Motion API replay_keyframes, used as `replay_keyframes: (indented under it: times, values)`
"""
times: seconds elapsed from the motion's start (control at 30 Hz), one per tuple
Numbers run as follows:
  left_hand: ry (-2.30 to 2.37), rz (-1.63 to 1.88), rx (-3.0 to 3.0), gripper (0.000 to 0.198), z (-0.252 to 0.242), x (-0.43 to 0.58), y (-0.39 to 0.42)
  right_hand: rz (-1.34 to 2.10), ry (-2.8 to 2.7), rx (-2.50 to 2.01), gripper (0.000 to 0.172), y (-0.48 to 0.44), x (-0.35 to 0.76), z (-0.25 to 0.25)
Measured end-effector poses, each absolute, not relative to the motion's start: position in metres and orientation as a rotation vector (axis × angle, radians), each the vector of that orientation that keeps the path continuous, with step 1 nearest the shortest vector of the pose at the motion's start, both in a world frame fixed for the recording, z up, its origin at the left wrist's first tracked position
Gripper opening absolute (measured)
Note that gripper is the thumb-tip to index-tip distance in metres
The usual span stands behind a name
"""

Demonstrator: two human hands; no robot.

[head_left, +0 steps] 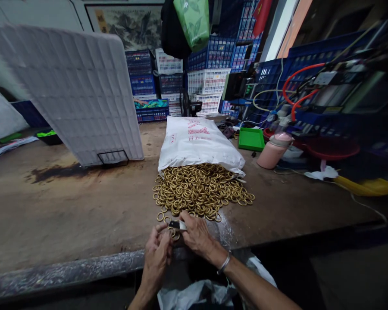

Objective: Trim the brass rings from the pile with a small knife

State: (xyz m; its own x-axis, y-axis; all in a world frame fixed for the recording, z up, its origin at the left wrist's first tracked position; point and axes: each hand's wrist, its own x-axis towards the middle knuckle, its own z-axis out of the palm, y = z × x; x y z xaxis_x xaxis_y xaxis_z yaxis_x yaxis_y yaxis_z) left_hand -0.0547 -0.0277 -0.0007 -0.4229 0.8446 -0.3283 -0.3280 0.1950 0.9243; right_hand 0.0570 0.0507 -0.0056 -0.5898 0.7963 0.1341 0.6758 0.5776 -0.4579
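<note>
My right hand [198, 237], with a bracelet on its wrist, is closed around a small flat tool [173, 224]. The tool has a dark end pointing left and a white part at my fingers. Just left of it, my left hand [157, 249] is closed with its fingertips together, and what lies between them is too small to make out. A few loose brass-coloured rings [175, 236] are between and beside my hands. Right beyond them a heap of the same rings [197, 189] spreads over the table from the mouth of a white sack [194, 144].
A tall pale quilted panel [84, 94] stands on the wooden table [67, 215] at left, in a black wire stand. At right are a green tray [251, 138], a pink bottle [273, 150] and a machine with red hoses [330, 90]. Stacked crates [208, 82] fill the back.
</note>
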Motion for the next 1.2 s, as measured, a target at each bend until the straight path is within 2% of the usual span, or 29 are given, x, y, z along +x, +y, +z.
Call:
replay_keyframes:
  times: [0.07, 0.17, 0.33, 0.43, 0.53, 0.7, 1.07, 1.2]
  values:
    - [1.431, 1.416, 0.618, 0.043, 0.003, -0.053, -0.023, 0.579, -2.467, -1.132, 0.025, 0.047, 0.066, -0.004]
    - [1.365, 1.346, 0.748, 0.028, 0.009, -0.048, -0.020, 0.699, -2.380, -1.093, 0.023, 0.041, 0.078, -0.002]
    - [1.444, 1.334, 0.874, 0.019, 0.010, -0.034, -0.018, 1.044, -2.108, -1.093, 0.006, 0.039, 0.087, 0.006]
    - [1.472, 1.385, 0.986, 0.018, 0.008, -0.028, -0.017, 1.292, -1.923, -1.121, 0.023, 0.041, 0.090, 0.008]
    - [1.446, 1.359, 1.031, 0.020, 0.009, -0.023, -0.017, 1.449, -1.826, -1.152, 0.029, 0.043, 0.092, 0.005]
    - [1.398, 1.158, 0.830, 0.032, 0.009, -0.022, -0.020, 1.292, -1.845, -1.179, 0.019, 0.046, 0.091, -0.003]
    - [1.355, 1.166, 0.697, 0.037, 0.005, -0.020, -0.020, 1.291, -1.891, -1.157, 0.024, 0.045, 0.097, -0.001]
    - [1.348, 1.227, 0.699, 0.037, 0.008, -0.018, -0.019, 1.102, -2.186, -1.110, 0.012, 0.040, 0.103, 0.002]
